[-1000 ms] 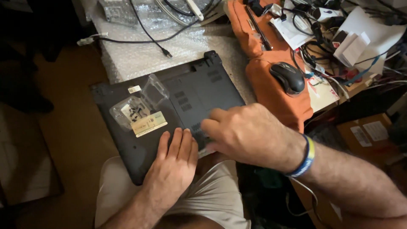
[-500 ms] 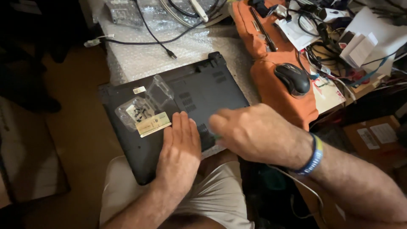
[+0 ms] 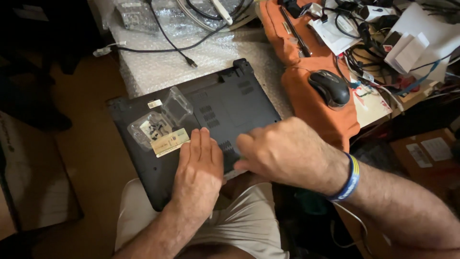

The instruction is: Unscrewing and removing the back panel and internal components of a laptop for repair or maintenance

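1. A black laptop [image 3: 225, 103], underside up, lay half on the surface's [image 3: 158, 72] bubble-wrapped near edge, half on the person's lap.
2. The left hand [image 3: 199, 172] lay flat and released on the laptop's near edge.
3. The right hand [image 3: 282, 151] was curled at that edge; whether it grasped anything was hidden.
4. A small clear bag [image 3: 155, 127] of screws rested on the laptop, just beside the left fingertips.

I see the table [image 3: 167, 67] covered w/ bubble wrap. On it: black laptop [image 3: 225, 103] flipped bottom-up, near end hanging off onto lap; black cable [image 3: 167, 38] behind it; orange cloth [image 3: 311, 105] at right w/ black mouse [image 3: 329, 88] on top. Far right, tangle of wires and white papers [image 3: 412, 43].
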